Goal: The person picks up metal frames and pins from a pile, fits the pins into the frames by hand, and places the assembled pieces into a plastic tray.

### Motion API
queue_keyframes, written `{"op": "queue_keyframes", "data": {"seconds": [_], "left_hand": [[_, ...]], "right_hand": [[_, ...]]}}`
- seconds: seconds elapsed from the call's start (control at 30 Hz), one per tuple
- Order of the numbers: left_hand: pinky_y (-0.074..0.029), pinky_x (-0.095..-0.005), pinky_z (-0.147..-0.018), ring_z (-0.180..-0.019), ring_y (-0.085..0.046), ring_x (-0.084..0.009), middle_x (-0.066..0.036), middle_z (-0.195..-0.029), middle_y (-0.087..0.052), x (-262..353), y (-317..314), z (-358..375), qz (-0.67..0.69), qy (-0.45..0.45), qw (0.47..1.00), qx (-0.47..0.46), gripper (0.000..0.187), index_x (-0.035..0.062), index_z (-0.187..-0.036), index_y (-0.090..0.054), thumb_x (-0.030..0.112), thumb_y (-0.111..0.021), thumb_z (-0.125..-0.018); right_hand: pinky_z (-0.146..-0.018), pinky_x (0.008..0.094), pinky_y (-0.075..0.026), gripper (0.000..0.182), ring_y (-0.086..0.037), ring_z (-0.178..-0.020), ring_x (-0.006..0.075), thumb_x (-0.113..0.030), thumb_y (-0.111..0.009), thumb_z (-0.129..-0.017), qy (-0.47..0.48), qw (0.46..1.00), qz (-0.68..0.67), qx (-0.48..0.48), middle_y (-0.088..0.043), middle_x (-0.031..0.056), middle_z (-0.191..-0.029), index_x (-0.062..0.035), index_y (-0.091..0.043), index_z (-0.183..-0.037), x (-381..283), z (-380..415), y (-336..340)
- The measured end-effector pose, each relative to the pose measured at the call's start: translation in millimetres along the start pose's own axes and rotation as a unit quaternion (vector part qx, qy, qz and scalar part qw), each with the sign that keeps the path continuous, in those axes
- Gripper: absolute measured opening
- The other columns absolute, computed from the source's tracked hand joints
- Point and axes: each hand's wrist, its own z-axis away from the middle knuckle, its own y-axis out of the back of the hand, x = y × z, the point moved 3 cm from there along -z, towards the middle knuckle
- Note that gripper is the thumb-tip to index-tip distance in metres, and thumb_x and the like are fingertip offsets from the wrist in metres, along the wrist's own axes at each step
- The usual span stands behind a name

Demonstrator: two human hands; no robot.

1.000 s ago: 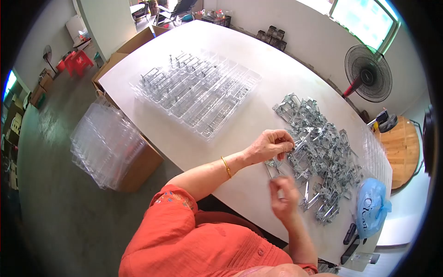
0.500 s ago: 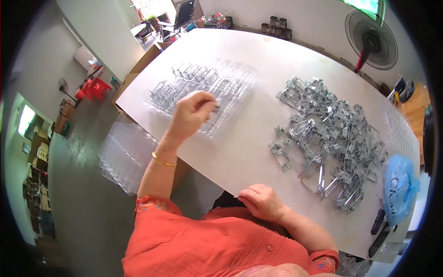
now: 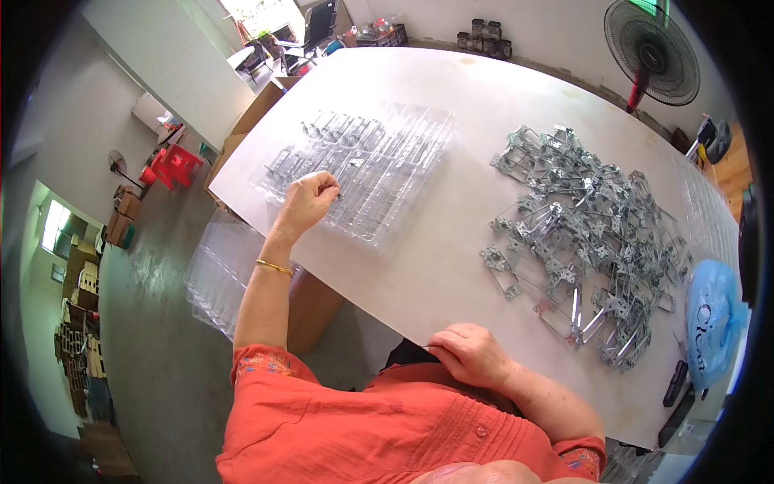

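Left hand (image 3: 308, 200) pinches closed, contents unclear, at eight o'clock on the clear tray (image 3: 372, 240) atop the table (image 3: 443, 274); right hand (image 3: 472, 353), toward five o'clock, grips a thin rod (image 3: 425, 347). Light pressure seems best.

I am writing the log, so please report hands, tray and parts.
Left hand pinched at plastic tray, contents unclear. Right hand at table, pinching thin piece. Metal parts piled right of tray. Nothing seen between left hand and tray.
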Motion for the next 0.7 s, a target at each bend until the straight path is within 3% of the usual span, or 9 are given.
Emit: {"op": "queue_keyframes", "data": {"seconds": [0.17,0.27,0.37,0.43,0.7], "left_hand": [[-0.049,-0.0315,-0.067,-0.069,-0.058,-0.0138,-0.010,-0.072,-0.064,5,-1,-4,-0.024,-0.018,1.000,-0.005,0.013,-0.0007,-0.093,-0.071,0.011,-0.065,-0.090],[-0.050,-0.0344,-0.070,-0.070,-0.062,-0.0198,-0.012,-0.074,-0.066,4,-1,-8,-0.051,-0.018,0.998,-0.022,0.012,-0.0005,-0.093,-0.071,0.010,-0.064,-0.091],[-0.050,-0.0330,-0.070,-0.073,-0.062,-0.0186,-0.012,-0.078,-0.067,-1,2,-13,-0.084,-0.083,0.993,-0.010,0.010,0.0016,-0.095,-0.072,0.009,-0.067,-0.091],[-0.052,-0.0377,-0.077,-0.081,-0.067,-0.0274,-0.016,-0.088,-0.071,1,5,-14,-0.117,-0.092,0.989,-0.017,0.013,0.0022,-0.097,-0.073,0.012,-0.067,-0.092],[-0.053,-0.0447,-0.087,-0.094,-0.070,-0.0330,-0.015,-0.095,-0.074,3,-2,-12,-0.199,-0.043,0.976,-0.075,0.017,0.0098,-0.099,-0.077,0.020,-0.066,-0.091]], "right_hand": [[-0.071,0.0395,-0.056,0.006,-0.067,-0.077,0.0300,-0.008,-0.071,-0.087,-0.009,1.000,-0.002,0.000,-0.068,0.0106,-0.083,-0.0057,-0.068,-0.092,0,-2,0],[-0.071,0.0392,-0.056,0.007,-0.068,-0.076,0.0297,-0.008,-0.071,-0.087,-0.015,1.000,-0.002,-0.004,-0.068,0.0105,-0.083,-0.0058,-0.068,-0.092,1,-2,0],[-0.071,0.0389,-0.056,0.007,-0.068,-0.077,0.0293,-0.008,-0.072,-0.087,-0.015,1.000,-0.003,0.002,-0.068,0.0105,-0.083,-0.0059,-0.068,-0.092,2,-1,-1],[-0.071,0.0388,-0.056,0.007,-0.068,-0.077,0.0293,-0.008,-0.072,-0.086,-0.014,1.000,-0.005,0.004,-0.068,0.0105,-0.083,-0.0060,-0.068,-0.092,1,-2,-1],[-0.070,0.0395,-0.055,0.008,-0.067,-0.075,0.0304,-0.008,-0.072,-0.086,-0.010,1.000,-0.003,0.008,-0.067,0.0107,-0.081,-0.0059,-0.067,-0.092,3,0,-2]]}}
